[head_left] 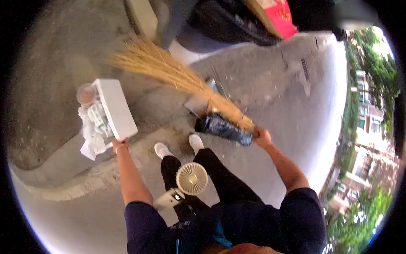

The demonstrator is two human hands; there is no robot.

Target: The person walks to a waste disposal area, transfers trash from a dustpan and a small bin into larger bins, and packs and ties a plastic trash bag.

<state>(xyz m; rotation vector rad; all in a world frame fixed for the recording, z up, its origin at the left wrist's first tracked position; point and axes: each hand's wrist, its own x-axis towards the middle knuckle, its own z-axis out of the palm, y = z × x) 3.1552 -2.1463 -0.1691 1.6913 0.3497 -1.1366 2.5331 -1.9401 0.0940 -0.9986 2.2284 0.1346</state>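
At the left, my left hand [120, 145] is closed on the near end of a white box [117, 108]. Crumpled white plastic and paper litter [94, 122] and a clear plastic cup [86, 94] show at the box's left side. My right hand [262, 137] is wrapped round the narrow end of a straw broom [186, 80]. The broom's bristles fan out toward the upper left and blur at the tips. Just below the broom, near my right hand, is a shiny black plastic bag [228, 129]; I cannot tell whether the hand also holds it.
A large dark bin or bag [228, 25] stands ahead, with a red item [281, 19] at its upper right. A low kerb [76, 186] runs across the left, close to my white shoes [196, 144]. A small fan [192, 178] hangs at my front.
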